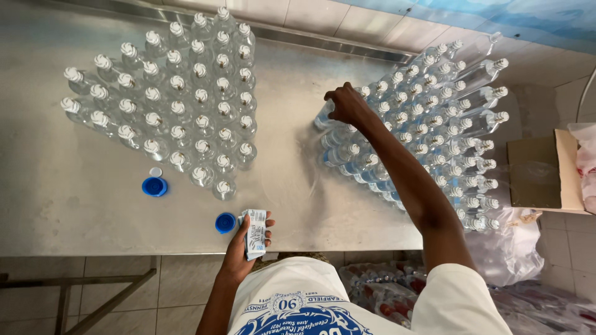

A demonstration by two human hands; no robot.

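Observation:
My left hand (pixel 243 243) holds a small stack of white and blue labels (pixel 255 232) at the near edge of the steel table (pixel 74 205). My right hand (pixel 347 107) reaches far out and closes on a clear bottle (pixel 324 116) at the left edge of a group of clear bottles with white caps (pixel 434 130) on the right. Another cluster of clear capped bottles (pixel 180 105) stands upright on the table's left half, away from both hands.
Two blue caps lie on the table, one (pixel 154 186) by the left cluster and one (pixel 225 223) beside my left hand. A cardboard box (pixel 546 170) sits at the right. Wrapped packs of bottles (pixel 385 291) lie on the floor below the table.

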